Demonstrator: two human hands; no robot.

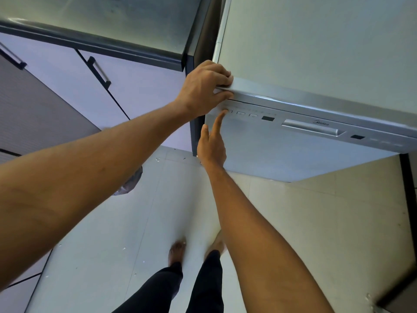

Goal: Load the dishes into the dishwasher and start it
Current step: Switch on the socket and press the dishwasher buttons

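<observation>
The silver dishwasher [293, 150] stands at the right with its door closed. Its control strip carries small buttons [241, 113], a dark display [267, 118] and a recessed handle [312, 129]. My left hand [205, 86] grips the top left corner of the dishwasher, fingers curled over its edge. My right hand [212, 143] points up with the index finger extended, its tip touching the leftmost button on the strip. No dishes are in view.
A dark-edged countertop [117, 48] runs along the upper left above pale cabinet doors with black bar handles [99, 72]. A crumpled plastic bag [130, 181] lies on the pale tiled floor. My bare feet [178, 249] stand below the dishwasher.
</observation>
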